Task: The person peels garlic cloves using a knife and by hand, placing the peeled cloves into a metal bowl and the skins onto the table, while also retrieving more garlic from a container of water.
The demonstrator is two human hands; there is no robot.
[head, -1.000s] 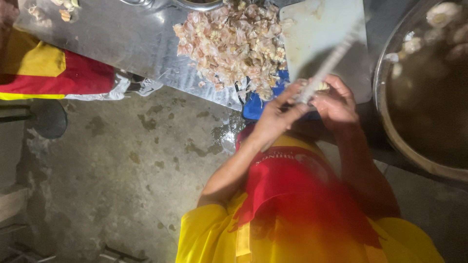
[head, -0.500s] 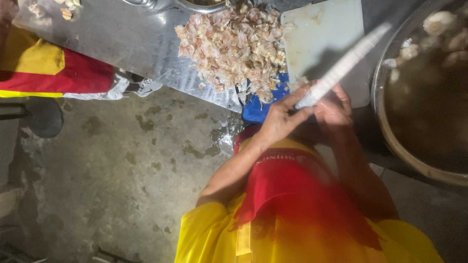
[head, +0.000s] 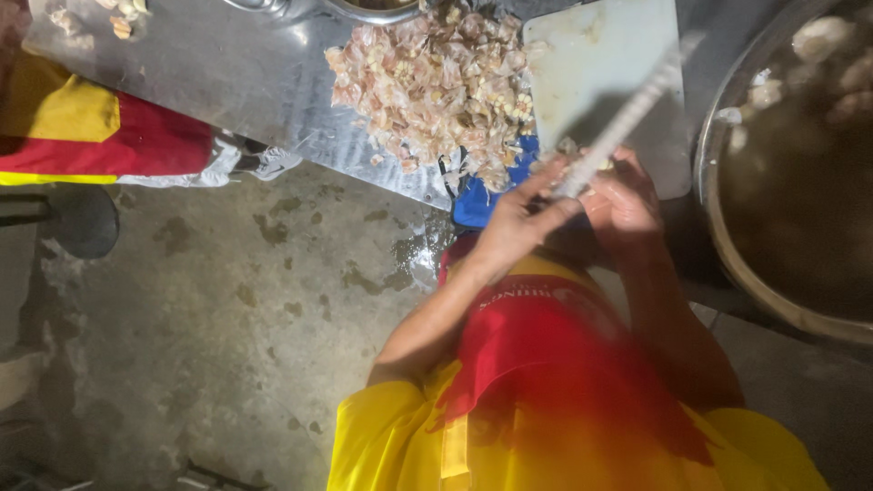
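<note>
Knife (head: 627, 114) blade has tilted a bit more upright than half a second ago, tip now over the far edge of the white cutting board (head: 605, 68); both hands sit about where they were. Left hand (head: 518, 223) is curled round the knife's lower end, fingers closed on it, thumb side toward the other hand, forearm running down and left to a bent elbow. Right hand (head: 627, 205) is cupped just beside it, fingers bent inward around something small near the blade; too blurred to say what it pinches, or whether it is really clenched. The two hands touch or nearly touch at the front edge of the board. Blade is motion-blurred, slanting up and right across the board.

Pile of pale garlic skins (head: 436, 86) lies on the metal counter (head: 227, 73), just left of the board, spilling to the counter's near edge. Blue thing (head: 477, 205) pokes out under the pile, beside the left hand. Big round metal basin (head: 727, 264) with dark liquid and pale lumps sits to the right. Person wears a red apron (head: 555, 364) over yellow sleeves. Concrete floor (head: 227, 318) below, stained. Red and yellow cloth (head: 82, 136) at far left.
</note>
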